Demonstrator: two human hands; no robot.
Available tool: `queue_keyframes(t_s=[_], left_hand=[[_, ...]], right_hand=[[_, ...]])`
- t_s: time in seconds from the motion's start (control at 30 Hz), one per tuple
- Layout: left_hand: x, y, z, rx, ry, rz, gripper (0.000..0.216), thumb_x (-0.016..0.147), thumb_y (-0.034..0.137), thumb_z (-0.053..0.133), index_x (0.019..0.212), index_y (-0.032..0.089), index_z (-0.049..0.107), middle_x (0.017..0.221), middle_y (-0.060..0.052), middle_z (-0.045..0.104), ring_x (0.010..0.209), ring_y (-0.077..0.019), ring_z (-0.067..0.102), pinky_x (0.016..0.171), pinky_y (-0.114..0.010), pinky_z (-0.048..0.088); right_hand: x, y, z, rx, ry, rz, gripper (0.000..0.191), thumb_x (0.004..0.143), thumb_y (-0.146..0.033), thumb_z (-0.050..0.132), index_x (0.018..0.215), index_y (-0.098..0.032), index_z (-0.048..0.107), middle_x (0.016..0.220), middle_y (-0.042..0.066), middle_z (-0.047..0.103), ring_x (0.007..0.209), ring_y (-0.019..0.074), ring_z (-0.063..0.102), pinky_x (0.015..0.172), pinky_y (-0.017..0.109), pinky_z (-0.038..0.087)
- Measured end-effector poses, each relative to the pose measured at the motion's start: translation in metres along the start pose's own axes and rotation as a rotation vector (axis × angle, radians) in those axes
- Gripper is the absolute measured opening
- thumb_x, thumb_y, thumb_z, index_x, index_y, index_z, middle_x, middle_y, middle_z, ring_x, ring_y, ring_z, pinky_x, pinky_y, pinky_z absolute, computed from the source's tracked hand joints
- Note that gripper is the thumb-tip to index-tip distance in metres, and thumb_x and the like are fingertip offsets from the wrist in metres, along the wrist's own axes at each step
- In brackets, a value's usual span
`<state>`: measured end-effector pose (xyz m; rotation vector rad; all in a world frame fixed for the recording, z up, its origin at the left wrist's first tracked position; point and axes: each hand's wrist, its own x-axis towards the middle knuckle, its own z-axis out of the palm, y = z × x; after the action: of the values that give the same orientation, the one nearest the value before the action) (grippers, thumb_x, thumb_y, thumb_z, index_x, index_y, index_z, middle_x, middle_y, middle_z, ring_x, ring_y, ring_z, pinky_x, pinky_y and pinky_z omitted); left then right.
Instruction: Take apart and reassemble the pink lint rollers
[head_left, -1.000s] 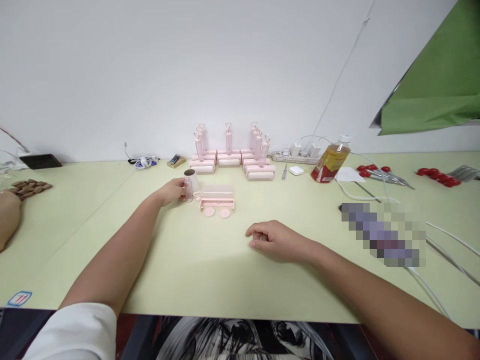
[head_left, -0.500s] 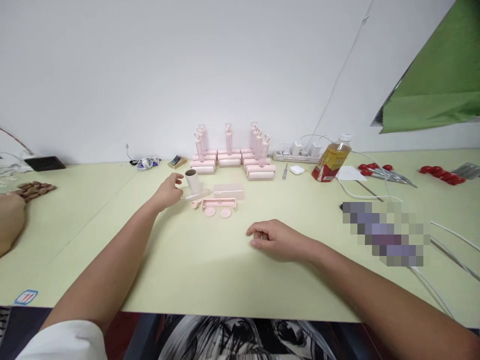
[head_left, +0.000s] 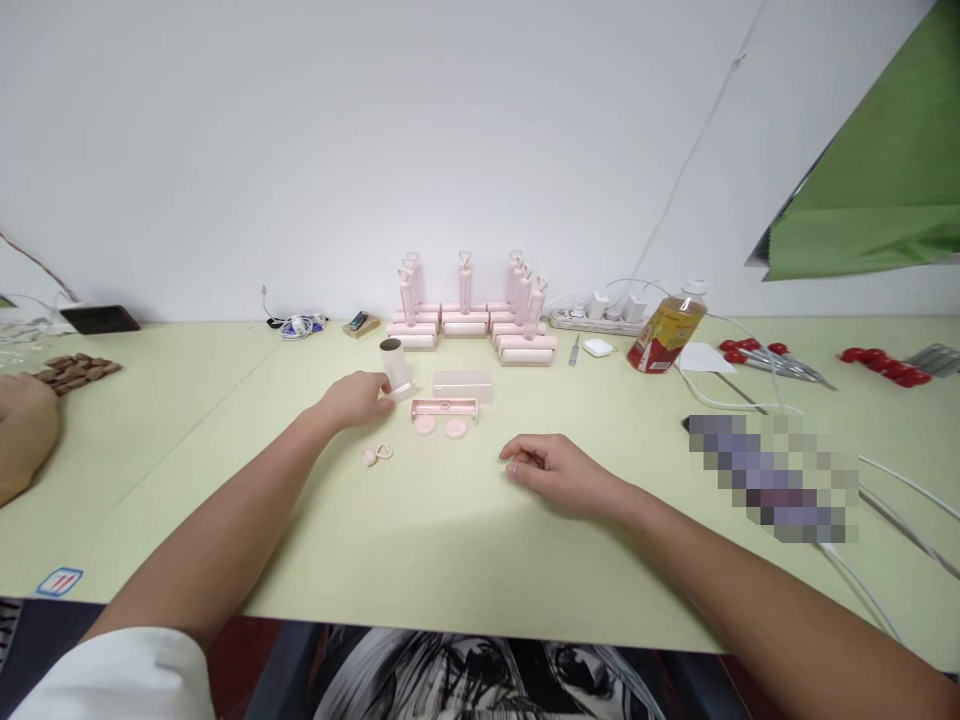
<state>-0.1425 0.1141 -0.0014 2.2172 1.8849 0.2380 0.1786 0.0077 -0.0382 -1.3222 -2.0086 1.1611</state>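
My left hand (head_left: 358, 400) is at the near left side of a white paper roll (head_left: 393, 364) that stands on end. Its fingers are closed round the left end of a clear plastic tube (head_left: 405, 390) lying by the roll, partly hidden by them. In front of that hand lies a pink hanging-loop cap (head_left: 377, 455). To the right are a pink roller frame (head_left: 444, 410), two pink round end caps (head_left: 425, 426) and a translucent cover (head_left: 463, 386). My right hand (head_left: 559, 474) rests on the table, fingers loosely curled and apart from the thumb, holding nothing.
Several assembled pink lint rollers (head_left: 464, 318) stand by the wall. Right of them are a screwdriver (head_left: 574, 350), a white box (head_left: 598, 348), a power strip (head_left: 592, 321), a drink bottle (head_left: 666, 330) and red-handled tools (head_left: 772, 362). Another person's hand (head_left: 26, 435) is at the far left.
The loop cap has moved from beside the roller frame toward me and left. My left hand has moved right, onto the clear tube. My right hand stays almost where it was.
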Motion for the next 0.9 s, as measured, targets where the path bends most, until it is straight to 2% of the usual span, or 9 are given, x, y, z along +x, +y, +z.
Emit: queue_keyframes(t_s=[0.1, 0.17, 0.23, 0.3, 0.47, 0.6, 0.73, 0.83, 0.9], left_hand=[[-0.006, -0.009, -0.001, -0.170, 0.073, 0.019, 0.024, 0.074, 0.042, 0.059, 0.088, 0.023, 0.058, 0.075, -0.002, 0.065, 0.067, -0.0202, 0.060, 0.057, -0.027, 0.037], [-0.007, -0.013, 0.002, -0.278, 0.086, -0.012, 0.024, 0.075, 0.043, 0.059, 0.085, 0.022, 0.056, 0.074, -0.001, 0.064, 0.063, -0.0178, 0.058, 0.057, -0.026, 0.037], [-0.005, -0.014, 0.007, -0.360, 0.074, -0.057, 0.024, 0.074, 0.043, 0.060, 0.084, 0.021, 0.055, 0.073, 0.000, 0.065, 0.060, -0.0158, 0.057, 0.056, -0.025, 0.038], [-0.002, -0.013, 0.013, -0.408, 0.075, -0.073, 0.025, 0.073, 0.043, 0.061, 0.084, 0.021, 0.055, 0.073, 0.000, 0.066, 0.060, -0.0152, 0.057, 0.057, -0.025, 0.038], [0.000, -0.009, 0.017, -0.364, 0.102, -0.038, 0.029, 0.075, 0.044, 0.060, 0.092, 0.021, 0.054, 0.077, 0.000, 0.064, 0.067, -0.0163, 0.059, 0.057, -0.024, 0.039], [-0.018, -0.008, 0.001, -0.211, 0.003, -0.122, 0.044, 0.075, 0.056, 0.058, 0.100, 0.020, 0.054, 0.082, -0.004, 0.066, 0.067, -0.0194, 0.059, 0.056, -0.027, 0.039], [-0.051, -0.002, -0.012, -0.144, -0.182, -0.016, 0.049, 0.080, 0.067, 0.045, 0.094, 0.022, 0.059, 0.084, -0.006, 0.067, 0.071, -0.0211, 0.061, 0.057, -0.028, 0.039], [-0.069, 0.009, -0.009, -0.071, -0.271, 0.065, 0.054, 0.071, 0.067, 0.057, 0.104, 0.024, 0.061, 0.088, -0.005, 0.069, 0.074, -0.0223, 0.063, 0.057, -0.028, 0.039], [-0.072, 0.015, -0.006, 0.018, -0.276, 0.066, 0.045, 0.069, 0.057, 0.062, 0.099, 0.023, 0.064, 0.090, -0.006, 0.069, 0.074, -0.0226, 0.063, 0.056, -0.028, 0.039]], right_hand=[[0.011, 0.001, -0.003, 0.034, 0.183, 0.039, 0.030, 0.084, -0.036, 0.056, 0.105, -0.017, 0.064, 0.084, 0.003, 0.063, 0.068, 0.0134, 0.053, 0.059, 0.025, 0.041], [0.025, 0.001, -0.006, 0.085, 0.281, 0.102, 0.040, 0.083, -0.034, 0.056, 0.120, -0.017, 0.058, 0.111, 0.008, 0.064, 0.075, 0.0145, 0.059, 0.056, 0.024, 0.042], [0.043, 0.001, -0.009, 0.156, 0.293, 0.181, 0.055, 0.083, -0.031, 0.054, 0.136, -0.018, 0.046, 0.135, 0.012, 0.053, 0.079, 0.0150, 0.062, 0.047, 0.022, 0.040], [0.061, 0.002, -0.009, 0.177, 0.285, 0.217, 0.061, 0.082, -0.028, 0.053, 0.140, -0.016, 0.041, 0.144, 0.015, 0.045, 0.072, 0.0135, 0.063, 0.042, 0.022, 0.037], [0.091, 0.002, 0.001, 0.128, 0.303, 0.177, 0.047, 0.077, -0.020, 0.053, 0.123, -0.018, 0.060, 0.134, 0.010, 0.057, 0.060, 0.0087, 0.059, 0.049, 0.021, 0.040], [0.099, 0.002, 0.008, 0.100, 0.322, 0.126, 0.042, 0.073, -0.015, 0.054, 0.112, -0.019, 0.068, 0.117, 0.005, 0.068, 0.061, 0.0095, 0.059, 0.060, 0.021, 0.045], [0.104, 0.006, 0.009, 0.119, 0.302, 0.112, 0.045, 0.072, -0.010, 0.051, 0.112, -0.020, 0.069, 0.120, 0.005, 0.067, 0.059, 0.0095, 0.058, 0.059, 0.022, 0.046], [0.105, 0.009, 0.008, 0.145, 0.293, 0.125, 0.051, 0.072, -0.007, 0.047, 0.119, -0.018, 0.065, 0.127, 0.007, 0.064, 0.051, 0.0070, 0.054, 0.056, 0.023, 0.047], [0.105, 0.009, 0.006, 0.155, 0.283, 0.128, 0.055, 0.073, -0.006, 0.046, 0.125, -0.017, 0.060, 0.130, 0.009, 0.062, 0.047, 0.0058, 0.053, 0.055, 0.023, 0.047]])
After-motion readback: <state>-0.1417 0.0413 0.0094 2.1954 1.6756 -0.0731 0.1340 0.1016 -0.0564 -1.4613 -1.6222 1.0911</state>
